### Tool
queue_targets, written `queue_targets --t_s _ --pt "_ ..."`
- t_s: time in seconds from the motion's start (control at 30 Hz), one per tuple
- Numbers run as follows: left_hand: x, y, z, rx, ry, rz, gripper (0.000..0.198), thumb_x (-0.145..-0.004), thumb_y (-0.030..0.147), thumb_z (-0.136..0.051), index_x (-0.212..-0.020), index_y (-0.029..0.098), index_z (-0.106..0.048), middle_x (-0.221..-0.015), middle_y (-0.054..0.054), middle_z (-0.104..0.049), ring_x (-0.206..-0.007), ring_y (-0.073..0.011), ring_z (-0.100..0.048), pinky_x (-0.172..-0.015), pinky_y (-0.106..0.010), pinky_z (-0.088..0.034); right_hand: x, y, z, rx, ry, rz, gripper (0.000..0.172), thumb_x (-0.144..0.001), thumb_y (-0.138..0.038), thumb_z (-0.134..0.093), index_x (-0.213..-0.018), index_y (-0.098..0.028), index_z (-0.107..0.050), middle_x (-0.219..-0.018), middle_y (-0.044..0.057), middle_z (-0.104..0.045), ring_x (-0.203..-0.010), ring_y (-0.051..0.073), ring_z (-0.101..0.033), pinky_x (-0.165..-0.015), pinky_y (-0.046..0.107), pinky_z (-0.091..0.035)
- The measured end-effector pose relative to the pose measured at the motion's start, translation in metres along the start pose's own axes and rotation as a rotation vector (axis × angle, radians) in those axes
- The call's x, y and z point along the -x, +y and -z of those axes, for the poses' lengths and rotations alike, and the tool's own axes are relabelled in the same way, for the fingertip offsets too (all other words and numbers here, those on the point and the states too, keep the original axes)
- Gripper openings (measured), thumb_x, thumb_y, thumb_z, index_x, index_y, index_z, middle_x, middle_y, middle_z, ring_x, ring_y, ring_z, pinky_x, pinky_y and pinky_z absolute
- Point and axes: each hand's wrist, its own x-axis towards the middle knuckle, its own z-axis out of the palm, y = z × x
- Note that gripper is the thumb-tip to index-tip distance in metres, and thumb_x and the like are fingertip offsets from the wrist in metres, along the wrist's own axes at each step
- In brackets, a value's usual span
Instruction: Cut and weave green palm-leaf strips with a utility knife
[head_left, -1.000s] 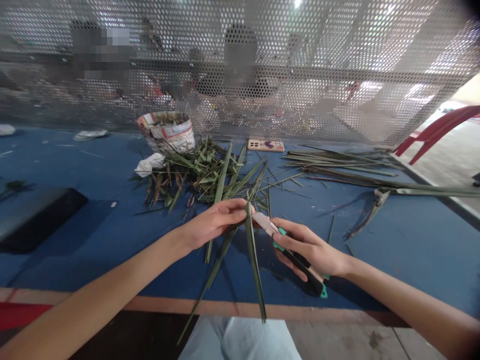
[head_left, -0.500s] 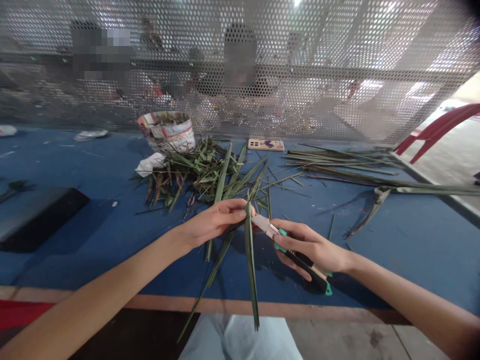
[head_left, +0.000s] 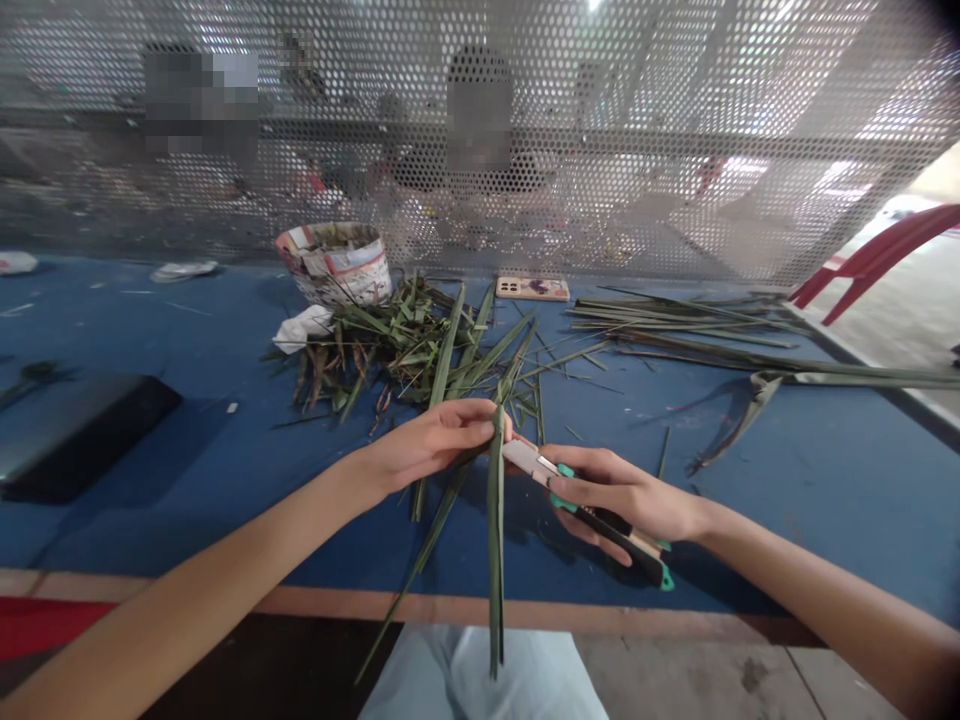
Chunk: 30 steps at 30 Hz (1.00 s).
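Pinching a green palm leaf (head_left: 495, 560) in our left hand (head_left: 431, 445), fingers closed on it above the blue worktop (head_left: 637, 440) near its front edge, we set the utility knife (head_left: 637, 555) against it, right hand (head_left: 630, 500) wrapped round the handle; the leaf needs holding taut.

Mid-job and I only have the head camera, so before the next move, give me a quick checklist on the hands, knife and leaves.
Grip of the left hand on the palm leaf strips: ok, fingers closed around them.

Hold of the right hand on the utility knife: ok, handle held in the fingers.

Blade contact with the strips: cannot tell, the edge is hidden.

Gap between left hand and the knife's metal nose: not ok, they appear very close.

Metal snips apart from both hands: ok, lying on the blue table.
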Motion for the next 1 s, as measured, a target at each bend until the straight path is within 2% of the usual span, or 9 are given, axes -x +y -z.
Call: queue_targets --t_s 0.3,0.47,0.63,1.0 --pt "0.0004 0.0022 -0.0008 -0.029 -0.08 -0.003 0.019 -0.079 0.032 -0.068 -0.082 0.013 -0.067 -0.086 -0.008 -0.07 -0.075 -0.0161 -0.064 -0.079 -0.029 -0.047 0.0007 -0.0024 -0.0028 -0.008 -0.042 -0.027 0.037 -0.097 -0.037 -0.043 -0.129 -0.018 -0.044 -0.062 -0.005 -0.053 -0.033 0.003 -0.046 -0.033 0.012 -0.037" --pt "0.0007 0.0012 0.001 -0.007 -0.039 -0.003 0.017 -0.078 0.03 -0.07 -0.083 0.014 -0.067 -0.087 -0.007 -0.069 -0.08 -0.016 -0.064 -0.081 -0.028 -0.046 -0.0003 -0.0025 -0.0015 -0.053 -0.061 -0.04 0.04 -0.097 -0.036 -0.042 -0.132 -0.018 -0.041 -0.062 -0.005 -0.052 -0.033 0.004 -0.046 -0.032 0.012 -0.037" --pt "0.0008 0.0005 0.0022 -0.04 -0.082 -0.017 0.015 -0.084 0.028 -0.063 -0.087 0.014 -0.066 -0.091 -0.008 -0.07 -0.087 -0.0175 -0.064 -0.084 -0.028 -0.046 -0.0002 -0.0033 -0.0005 -0.108 -0.078 -0.07 0.043 -0.096 -0.037 -0.044 -0.133 -0.018 -0.039 -0.062 -0.006 -0.052 -0.031 0.004 -0.044 -0.029 0.013 -0.034" --pt "0.0012 -0.0001 0.0019 -0.046 -0.109 -0.027 0.018 -0.084 0.032 -0.063 -0.089 0.014 -0.065 -0.091 -0.01 -0.071 -0.083 -0.0179 -0.065 -0.077 -0.027 -0.047 0.0001 -0.0072 -0.0001 -0.106 -0.114 -0.071 0.04 -0.096 -0.033 -0.042 -0.133 -0.017 -0.042 -0.061 -0.006 -0.051 -0.032 0.004 -0.043 -0.03 0.013 -0.037"
